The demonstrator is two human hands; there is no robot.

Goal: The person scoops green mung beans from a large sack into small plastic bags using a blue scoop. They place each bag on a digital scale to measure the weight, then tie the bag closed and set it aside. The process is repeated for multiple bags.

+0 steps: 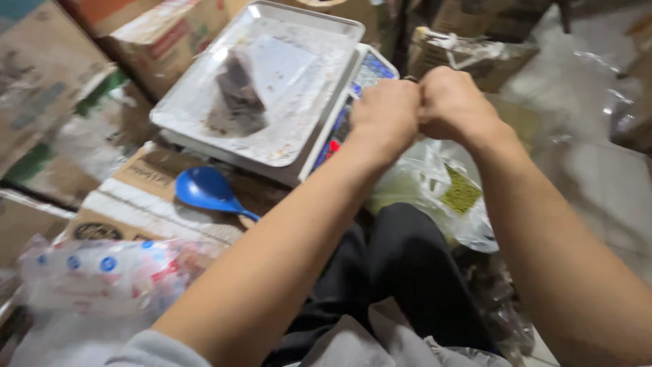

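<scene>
My left hand and my right hand are clenched side by side, knuckles touching, above a clear plastic bag that hangs beneath them. The bag holds pale contents and a patch of green grains. Both fists appear to pinch the bag's top, though the grip itself is hidden behind the knuckles. Just left of my hands stands a weighing scale with a metal tray on it. On the tray lies a small clear packet with dark contents.
A blue plastic scoop lies on a cardboard box in front of the scale. A stack of plastic bags sits at lower left. More cartons stand at the left and back. My dark-trousered leg is below.
</scene>
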